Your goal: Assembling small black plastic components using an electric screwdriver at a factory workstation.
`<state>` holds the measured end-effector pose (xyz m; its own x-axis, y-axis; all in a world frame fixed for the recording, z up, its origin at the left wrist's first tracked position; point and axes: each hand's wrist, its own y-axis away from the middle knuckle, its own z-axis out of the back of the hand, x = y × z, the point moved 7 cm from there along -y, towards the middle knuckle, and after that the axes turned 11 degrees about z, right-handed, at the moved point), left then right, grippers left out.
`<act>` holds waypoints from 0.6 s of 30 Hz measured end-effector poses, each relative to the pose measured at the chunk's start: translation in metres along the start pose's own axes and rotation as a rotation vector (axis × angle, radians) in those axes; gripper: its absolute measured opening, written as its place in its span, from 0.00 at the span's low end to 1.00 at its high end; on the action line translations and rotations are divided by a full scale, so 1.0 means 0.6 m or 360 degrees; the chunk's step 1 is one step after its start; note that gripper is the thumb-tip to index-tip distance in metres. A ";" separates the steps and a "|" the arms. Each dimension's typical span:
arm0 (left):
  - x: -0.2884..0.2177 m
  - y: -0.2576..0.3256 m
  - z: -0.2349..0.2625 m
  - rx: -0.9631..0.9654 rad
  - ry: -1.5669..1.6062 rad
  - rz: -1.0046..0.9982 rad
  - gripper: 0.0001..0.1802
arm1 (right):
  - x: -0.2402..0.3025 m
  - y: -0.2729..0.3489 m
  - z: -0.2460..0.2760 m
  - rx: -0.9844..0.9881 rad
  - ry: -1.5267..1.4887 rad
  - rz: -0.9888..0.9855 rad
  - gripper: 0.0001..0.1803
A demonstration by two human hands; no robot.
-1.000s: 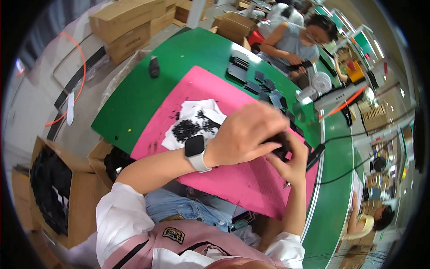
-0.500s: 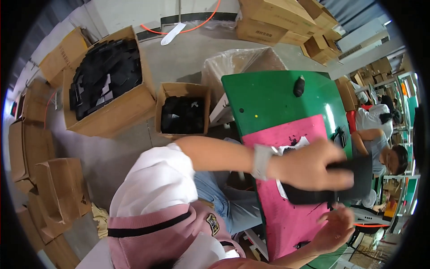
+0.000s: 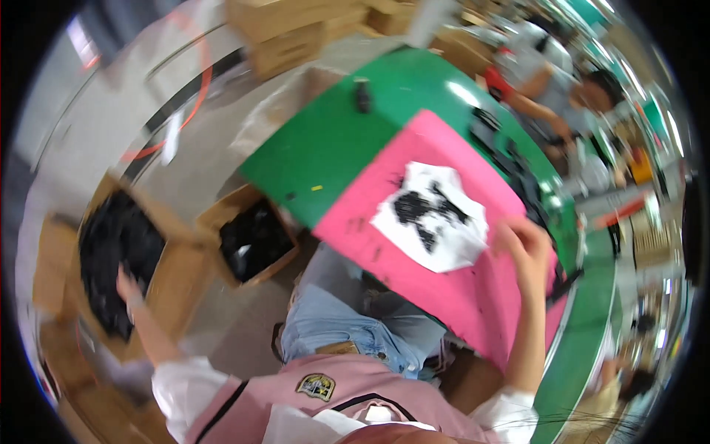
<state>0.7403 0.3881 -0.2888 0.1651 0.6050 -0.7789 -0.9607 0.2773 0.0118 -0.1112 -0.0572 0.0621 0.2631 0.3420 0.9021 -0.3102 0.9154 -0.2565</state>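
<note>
Down in the box (image 3: 177, 274), left hand (image 3: 127, 285) now reaches.

Tabletop (image 3: 325, 148) green, bright pink mat (image 3: 444, 296) over it. White sheet (image 3: 458, 244) on the mat, carrying a black heap of small parts (image 3: 421, 211). Big brown cardboard box (image 3: 174, 277) on the floor, contents black; smaller brown box (image 3: 255, 240) next to it, also black inside. Floor (image 3: 126, 126) pale grey with an orange cable (image 3: 188, 111) looping across. Person's top pink with white sleeves and a black stripe, jeans light blue. More brown cartons (image 3: 296, 29) at the top.
</note>
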 end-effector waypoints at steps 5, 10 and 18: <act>0.043 0.087 -0.095 -0.0735 -0.0191 0.0566 0.30 | 0.003 -0.150 -0.024 -0.0259 0.1605 0.1032 0.17; -0.171 0.126 -0.206 -0.0400 0.0045 0.0213 0.22 | -0.174 -0.295 0.076 -0.0474 0.1814 -0.0270 0.48; -0.560 0.281 -0.255 0.0288 0.1094 -0.0207 0.10 | -0.199 -0.314 0.093 -0.0989 0.1231 0.0169 0.14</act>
<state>0.4885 0.1172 -0.1211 0.0407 -0.0310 -0.9987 -0.8811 0.4702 -0.0505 -0.1347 -0.2824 0.0223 0.8530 0.2706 0.4463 0.1082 0.7448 -0.6584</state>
